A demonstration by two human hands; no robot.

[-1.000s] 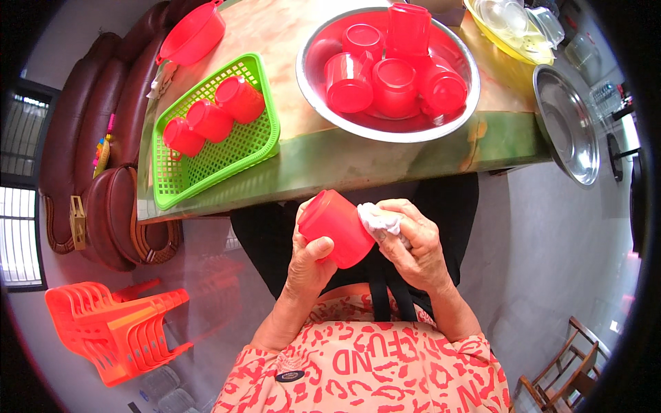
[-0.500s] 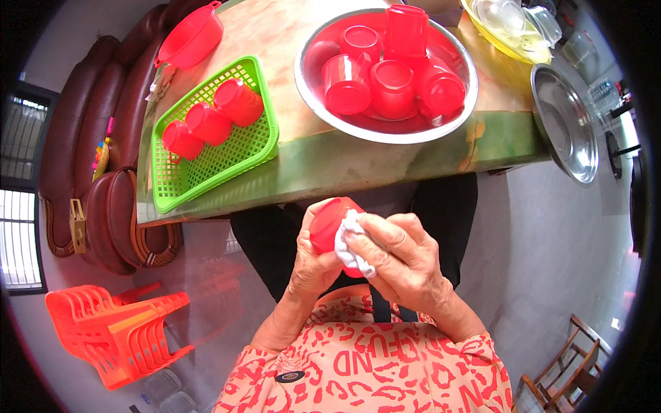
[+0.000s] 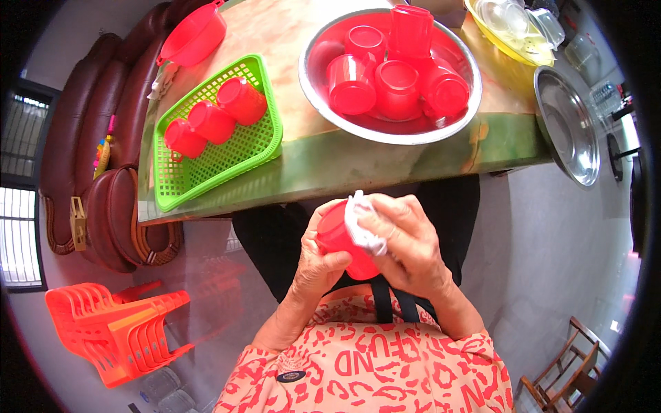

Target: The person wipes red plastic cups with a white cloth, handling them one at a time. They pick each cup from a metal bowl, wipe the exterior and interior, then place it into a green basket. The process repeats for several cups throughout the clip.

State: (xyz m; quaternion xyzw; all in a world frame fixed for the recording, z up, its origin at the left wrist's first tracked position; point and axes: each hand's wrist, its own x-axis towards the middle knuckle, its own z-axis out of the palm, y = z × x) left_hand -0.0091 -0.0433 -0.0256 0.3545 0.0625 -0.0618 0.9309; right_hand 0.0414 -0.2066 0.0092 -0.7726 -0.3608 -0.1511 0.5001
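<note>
Over my lap, my left hand [image 3: 318,255] is wrapped round a red plastic mug [image 3: 333,230], which is tilted. My right hand [image 3: 410,242] pinches a white cloth [image 3: 363,224] and presses it against the mug's side. On the table ahead, a metal basin [image 3: 321,118] holds several red mugs [image 3: 397,88] piled together. To its left, a green plastic basket [image 3: 224,175] has three red mugs [image 3: 212,122] lying in a row along its far side.
The stone-topped table [image 3: 413,160] has its front edge just beyond my hands. A red plastic basin [image 3: 195,34] stands at far left, a yellow basket [image 3: 513,47] of clear containers at far right. A shiny metal basin [image 3: 568,127] is at the right edge. Orange stools [image 3: 120,330] are stacked lower left.
The cloth in my right hand has moved slightly up and right along the mug. My left hand has turned the mug a little, so more of its lower part shows.
</note>
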